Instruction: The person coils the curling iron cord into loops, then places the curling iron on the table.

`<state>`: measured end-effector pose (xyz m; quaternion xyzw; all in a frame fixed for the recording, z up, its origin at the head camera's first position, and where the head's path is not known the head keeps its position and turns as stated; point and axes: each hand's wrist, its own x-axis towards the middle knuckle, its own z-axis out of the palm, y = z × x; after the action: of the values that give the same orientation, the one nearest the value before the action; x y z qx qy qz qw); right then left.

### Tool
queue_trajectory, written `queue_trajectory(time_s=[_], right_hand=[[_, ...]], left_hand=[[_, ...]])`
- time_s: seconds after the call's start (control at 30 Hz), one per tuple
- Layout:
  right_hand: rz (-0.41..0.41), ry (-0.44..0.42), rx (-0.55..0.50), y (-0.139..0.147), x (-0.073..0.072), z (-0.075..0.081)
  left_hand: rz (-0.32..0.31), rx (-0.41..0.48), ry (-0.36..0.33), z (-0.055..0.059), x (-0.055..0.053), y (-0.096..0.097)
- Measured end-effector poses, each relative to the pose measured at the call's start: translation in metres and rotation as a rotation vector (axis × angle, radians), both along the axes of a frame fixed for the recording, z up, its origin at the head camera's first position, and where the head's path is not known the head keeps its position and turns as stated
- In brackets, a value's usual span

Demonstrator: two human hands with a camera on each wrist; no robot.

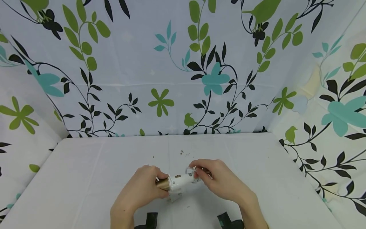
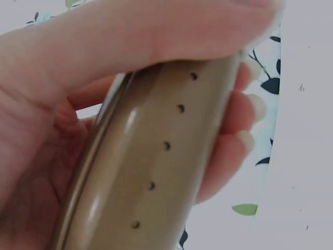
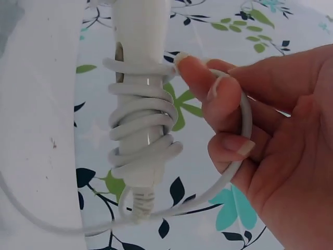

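Note:
A hair styler lies between my two hands over the table, with a gold barrel and a white handle. My left hand grips the gold barrel, thumb on one side and fingers round the other. A row of small dark holes runs along the barrel in the left wrist view. Several turns of pale cord wrap round the handle in the right wrist view. My right hand pinches a loop of this cord beside the handle's end. A white tag with small print hangs under the styler.
A white table spreads under my hands, with a few dark specks near its middle. Two black pieces sit at the near edge, one by each forearm. Leaf-patterned fabric hangs behind and at both sides.

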<state>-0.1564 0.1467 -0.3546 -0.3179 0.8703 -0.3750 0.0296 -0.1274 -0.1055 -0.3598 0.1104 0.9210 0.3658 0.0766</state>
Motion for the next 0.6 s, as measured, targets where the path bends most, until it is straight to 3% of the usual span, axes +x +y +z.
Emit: queue_trajectory(time_s=[0.2,0.33,0.47,0.6], right_hand=[[-0.047,0.085,-0.049,-0.001,0.002,0.0],[-0.036,0.102,-0.131,-0.004,0.002,-0.002],[-0.033,0.097,-0.133,-0.009,0.003,-0.005],[0.023,0.068,-0.127,-0.016,0.004,-0.006]], left_hand=[[0.071,-0.006,0.028,0.0,0.0,-0.012],[0.055,-0.033,0.07,0.0,0.001,-0.016],[0.045,-0.059,0.081,0.003,0.002,-0.013],[0.045,-0.068,0.098,0.004,0.002,-0.008]])
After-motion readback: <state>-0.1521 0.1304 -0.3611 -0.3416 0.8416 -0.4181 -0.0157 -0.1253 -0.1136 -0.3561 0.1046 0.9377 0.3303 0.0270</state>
